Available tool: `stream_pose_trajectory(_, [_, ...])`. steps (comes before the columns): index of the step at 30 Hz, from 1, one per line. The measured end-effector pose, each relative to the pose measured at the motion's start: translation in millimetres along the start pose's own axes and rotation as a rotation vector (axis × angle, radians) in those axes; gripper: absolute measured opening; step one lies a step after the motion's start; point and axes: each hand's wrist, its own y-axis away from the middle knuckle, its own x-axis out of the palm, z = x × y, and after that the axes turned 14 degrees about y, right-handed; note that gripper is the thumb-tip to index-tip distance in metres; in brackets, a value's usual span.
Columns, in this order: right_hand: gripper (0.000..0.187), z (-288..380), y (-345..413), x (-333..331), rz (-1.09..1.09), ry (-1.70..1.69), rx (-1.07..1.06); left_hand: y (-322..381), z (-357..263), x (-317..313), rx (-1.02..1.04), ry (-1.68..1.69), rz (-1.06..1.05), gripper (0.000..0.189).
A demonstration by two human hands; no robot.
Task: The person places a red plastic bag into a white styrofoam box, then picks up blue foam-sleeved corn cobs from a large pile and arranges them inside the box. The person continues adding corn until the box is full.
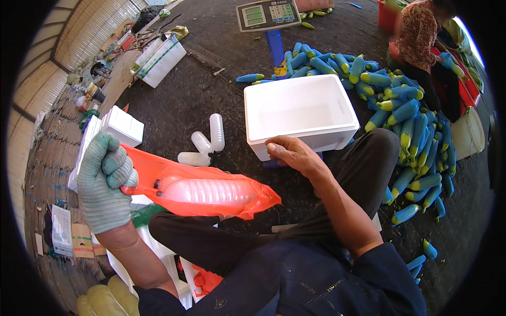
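My left hand, in a pale green knitted glove, is closed on the gathered end of a red plastic bag. Inside the bag lie ribbed clear plastic bottles with dark caps. My bare right hand is at the near rim of a white foam box, its fingers curled; whether it touches the rim is unclear. The inside of the box shows nothing in it. The box rests on a platform scale with a blue post and a display. Several more ribbed bottles lie on the dark floor left of the box.
A large heap of zucchini in blue foam nets spreads behind and right of the box. A co-worker holds a netted zucchini at the upper right, near a white bucket. White foam boxes stand at left. My knees flank the bag.
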Motion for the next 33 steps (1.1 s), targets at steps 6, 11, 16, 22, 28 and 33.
stream_pose_trajectory(6, [0.115,13,72,-13,-0.067,0.523,-0.328,-21,-9,77,0.022,-0.032,0.157,0.026])
stream_pose_trajectory(11, [0.020,-1,84,-48,-0.717,0.358,-0.078,-78,24,137,-0.069,-0.056,0.239,0.027])
stream_pose_trajectory(16, [0.013,80,53,-121,-0.825,0.189,-0.187,-163,44,165,-0.022,-0.061,0.122,0.024])
stream_pose_trajectory(22, [0.021,127,-7,-208,-0.866,0.318,-0.284,-258,83,149,-0.162,-0.032,0.224,0.025])
stream_pose_trajectory(28, [0.021,81,-46,-249,-0.941,0.257,-0.031,-281,188,148,-0.168,-0.296,0.137,0.024])
stream_pose_trajectory(33, [0.021,31,-97,-282,-0.820,0.269,0.172,-318,273,121,-0.288,-0.370,0.158,0.023])
